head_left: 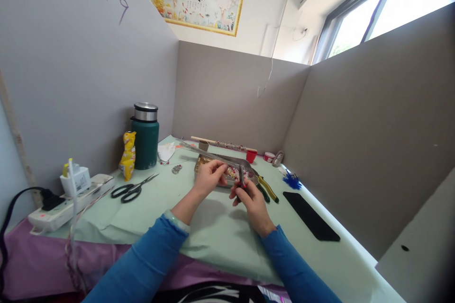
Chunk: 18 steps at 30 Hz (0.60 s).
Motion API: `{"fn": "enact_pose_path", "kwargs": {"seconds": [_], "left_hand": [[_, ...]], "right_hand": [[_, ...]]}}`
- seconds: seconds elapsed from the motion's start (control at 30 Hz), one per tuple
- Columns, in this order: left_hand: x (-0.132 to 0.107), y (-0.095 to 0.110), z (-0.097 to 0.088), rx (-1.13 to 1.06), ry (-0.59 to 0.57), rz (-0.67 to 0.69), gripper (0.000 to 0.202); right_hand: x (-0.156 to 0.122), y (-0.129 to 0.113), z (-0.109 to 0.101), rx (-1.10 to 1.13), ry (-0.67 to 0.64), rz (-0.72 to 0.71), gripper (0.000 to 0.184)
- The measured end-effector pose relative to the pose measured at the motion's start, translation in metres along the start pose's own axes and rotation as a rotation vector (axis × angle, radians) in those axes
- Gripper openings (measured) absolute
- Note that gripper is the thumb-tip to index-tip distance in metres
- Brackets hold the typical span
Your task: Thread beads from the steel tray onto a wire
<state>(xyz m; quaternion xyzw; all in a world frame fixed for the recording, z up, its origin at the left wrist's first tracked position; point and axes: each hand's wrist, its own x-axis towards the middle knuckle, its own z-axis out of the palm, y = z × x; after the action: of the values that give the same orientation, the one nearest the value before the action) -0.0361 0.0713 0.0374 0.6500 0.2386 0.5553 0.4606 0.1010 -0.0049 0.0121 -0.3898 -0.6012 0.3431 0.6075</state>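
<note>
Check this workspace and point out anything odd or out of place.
The thin white wire dangling over the back partition looks odd: its lower end appears to hang loose, connected to nothing visible. Nothing else stands out.

Glaring window (401, 9) upper right, soft shadows, stretched edges

And what a spread on this table (220, 232), draped in pale green! Left side, a green flask (145, 147) stands tall, a yellow packet (128, 157) right beside it; nearer, scissors (131, 191), then a white power strip (95, 188) at the far-left corner's near side! Far middle, a tray (196, 165) of beads, red cup (251, 156) beyond; to the right, blue tinsel (292, 181) and, nearer, a flat black slab (311, 216)
</note>
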Motion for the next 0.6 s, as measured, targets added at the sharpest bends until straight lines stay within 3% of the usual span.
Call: {"fn": "enact_pose_path", "kwargs": {"seconds": [0.17,0.3,0.6], "left_hand": [[-0.007,0.0,0.007,0.048,-0.156,0.016,0.023],[-0.012,0.003,0.012,0.068,-0.258,0.012,0.024],[-0.01,0.004,0.011,-0.076,-0.346,-0.149,0.025]], "right_hand": [[0.002,-0.001,-0.001,-0.058,0.106,-0.06,0.023],[0.002,-0.001,-0.003,-0.105,0.098,-0.072,0.018],[0.004,0.002,-0.004,-0.264,0.131,-0.133,0.022]]}}
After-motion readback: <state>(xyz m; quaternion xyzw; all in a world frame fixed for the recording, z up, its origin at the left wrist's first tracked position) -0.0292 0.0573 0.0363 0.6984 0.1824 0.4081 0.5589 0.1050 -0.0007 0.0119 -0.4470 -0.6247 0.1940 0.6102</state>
